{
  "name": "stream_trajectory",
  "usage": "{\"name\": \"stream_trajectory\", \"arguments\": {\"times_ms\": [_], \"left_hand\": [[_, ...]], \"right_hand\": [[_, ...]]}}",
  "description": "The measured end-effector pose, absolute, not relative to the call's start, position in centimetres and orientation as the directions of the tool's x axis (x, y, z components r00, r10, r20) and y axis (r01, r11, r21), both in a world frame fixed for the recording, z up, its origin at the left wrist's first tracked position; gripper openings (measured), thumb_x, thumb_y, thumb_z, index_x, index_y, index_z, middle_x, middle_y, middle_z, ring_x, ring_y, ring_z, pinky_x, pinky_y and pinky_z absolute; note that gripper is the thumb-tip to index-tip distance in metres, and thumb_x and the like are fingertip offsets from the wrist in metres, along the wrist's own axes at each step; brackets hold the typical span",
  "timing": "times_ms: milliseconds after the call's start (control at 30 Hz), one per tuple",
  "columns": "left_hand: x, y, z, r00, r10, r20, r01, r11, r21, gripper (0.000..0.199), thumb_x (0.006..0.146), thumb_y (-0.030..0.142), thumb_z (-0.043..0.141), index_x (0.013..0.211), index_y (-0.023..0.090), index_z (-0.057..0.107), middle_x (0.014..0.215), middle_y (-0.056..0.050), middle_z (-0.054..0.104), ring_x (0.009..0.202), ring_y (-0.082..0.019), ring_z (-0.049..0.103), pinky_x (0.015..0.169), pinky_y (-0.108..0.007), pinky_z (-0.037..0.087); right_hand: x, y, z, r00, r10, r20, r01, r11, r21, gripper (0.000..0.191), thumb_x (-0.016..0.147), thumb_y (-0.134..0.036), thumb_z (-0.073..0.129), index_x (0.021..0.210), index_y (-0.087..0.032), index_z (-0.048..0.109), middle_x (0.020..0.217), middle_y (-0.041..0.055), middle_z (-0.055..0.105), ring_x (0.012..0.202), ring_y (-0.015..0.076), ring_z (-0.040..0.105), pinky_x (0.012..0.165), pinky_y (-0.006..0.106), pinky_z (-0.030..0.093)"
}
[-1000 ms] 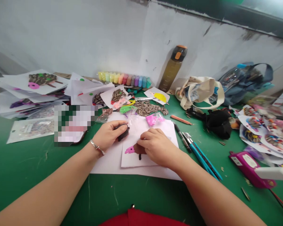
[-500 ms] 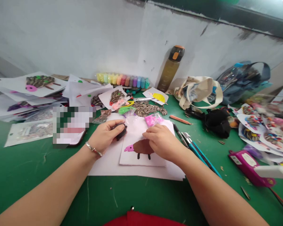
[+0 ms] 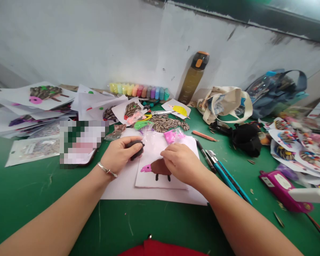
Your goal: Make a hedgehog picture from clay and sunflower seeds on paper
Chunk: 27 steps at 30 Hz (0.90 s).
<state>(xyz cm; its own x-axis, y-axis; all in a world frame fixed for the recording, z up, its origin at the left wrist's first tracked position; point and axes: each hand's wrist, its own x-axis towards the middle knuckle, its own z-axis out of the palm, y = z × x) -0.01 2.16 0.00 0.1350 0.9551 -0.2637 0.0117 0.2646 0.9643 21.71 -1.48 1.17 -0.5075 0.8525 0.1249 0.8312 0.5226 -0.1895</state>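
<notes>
A lump of black modelling clay (image 3: 136,149) is held between the thumb and fingers of my left hand (image 3: 116,153), above the left part of the white paper stack (image 3: 117,188). My right hand (image 3: 185,164) hovers over a small white card (image 3: 146,182), fingers curled together; whatever is in the fingertips is hidden. On this card is a flat clay animal (image 3: 158,166) with a brown body, a pink head and black legs; my right hand covers its rear. Beyond that hand lies pink clay (image 3: 174,135) in clear wrapping.
Striped sunflower seeds (image 3: 166,123) lie behind the papers. A phone (image 3: 89,156) is at left, cutter knives (image 3: 226,174) at right. Further back stand a bottle (image 3: 193,76), coloured clay packs (image 3: 140,91) and a cloth bag (image 3: 224,105). Finished seed pictures (image 3: 49,93) are piled at left.
The black clay shows slightly more in my left hand. My right hand has shifted very slightly over the card; other things stay in place.
</notes>
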Motion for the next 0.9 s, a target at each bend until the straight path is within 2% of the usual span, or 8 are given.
{"name": "stream_trajectory", "arguments": {"times_ms": [100,200,300,400,533,767,900], "left_hand": [[-0.3,2.3,0.0,0.093,0.983,-0.158,0.260,0.129,0.957,0.048,0.068,0.045,0.073,0.106,0.016,0.068,0.086,-0.006,0.070,0.071,-0.019,0.066,0.072,-0.036,0.057],[-0.4,2.4,0.1,0.073,0.997,0.000,0.541,-0.040,0.840,0.046,0.074,0.047,0.065,0.110,0.018,0.068,0.096,-0.007,0.072,0.082,-0.023,0.066,0.083,-0.038,0.053],[-0.3,2.5,0.1,0.085,0.992,0.091,0.663,-0.125,0.738,0.046,0.077,0.044,0.059,0.116,0.020,0.066,0.108,-0.006,0.070,0.092,-0.023,0.065,0.090,-0.036,0.050],[-0.2,2.6,0.0,0.097,0.990,0.101,0.676,-0.139,0.724,0.047,0.078,0.042,0.055,0.119,0.020,0.064,0.112,-0.004,0.069,0.095,-0.023,0.065,0.090,-0.033,0.050],[-0.4,2.9,-0.2,0.091,0.992,0.091,0.621,-0.128,0.774,0.049,0.077,0.043,0.056,0.119,0.019,0.064,0.112,-0.005,0.069,0.094,-0.023,0.065,0.091,-0.034,0.050],[-1.0,3.4,-0.5,0.082,0.991,0.103,0.570,-0.132,0.811,0.052,0.076,0.043,0.057,0.122,0.019,0.061,0.119,-0.007,0.066,0.106,-0.025,0.061,0.099,-0.038,0.045],[-1.4,3.6,-0.8,0.078,0.992,0.103,0.606,-0.129,0.785,0.051,0.076,0.041,0.056,0.122,0.019,0.060,0.119,-0.007,0.065,0.107,-0.026,0.061,0.101,-0.039,0.044]], "right_hand": [[22.5,-1.1,1.1,-0.445,0.871,0.211,0.835,0.488,-0.254,0.024,0.088,-0.015,0.044,0.080,-0.018,0.067,0.080,0.0058,0.064,0.078,0.0188,0.055,0.069,0.031,0.036],[23.9,-0.3,0.8,-0.243,0.902,0.357,0.865,0.368,-0.341,0.026,0.088,-0.017,0.043,0.096,-0.018,0.068,0.093,0.0080,0.066,0.088,0.0207,0.057,0.077,0.031,0.040],[25.2,0.6,0.1,-0.072,0.902,0.426,0.909,0.235,-0.344,0.031,0.087,-0.022,0.045,0.111,-0.017,0.064,0.105,0.0104,0.065,0.096,0.0243,0.056,0.085,0.035,0.040],[25.6,1.3,-0.6,0.021,0.923,0.385,0.953,0.097,-0.286,0.038,0.087,-0.026,0.046,0.122,-0.018,0.058,0.114,0.0114,0.064,0.102,0.0289,0.054,0.087,0.040,0.038],[25.2,1.8,-0.9,0.115,0.948,0.298,0.973,-0.047,-0.225,0.045,0.085,-0.032,0.048,0.129,-0.022,0.052,0.106,0.0103,0.068,0.101,0.0316,0.053,0.085,0.044,0.034],[24.4,2.3,-1.7,0.086,0.967,0.240,0.965,-0.021,-0.261,0.040,0.083,-0.018,0.044,0.120,-0.025,0.059,0.096,0.0046,0.070,0.095,0.0251,0.055,0.080,0.035,0.034],[24.2,2.5,-1.7,0.071,0.977,0.201,0.972,-0.023,-0.232,0.032,0.087,-0.024,0.043,0.111,-0.022,0.064,0.098,0.0071,0.068,0.096,0.0243,0.056,0.081,0.033,0.035]]}}
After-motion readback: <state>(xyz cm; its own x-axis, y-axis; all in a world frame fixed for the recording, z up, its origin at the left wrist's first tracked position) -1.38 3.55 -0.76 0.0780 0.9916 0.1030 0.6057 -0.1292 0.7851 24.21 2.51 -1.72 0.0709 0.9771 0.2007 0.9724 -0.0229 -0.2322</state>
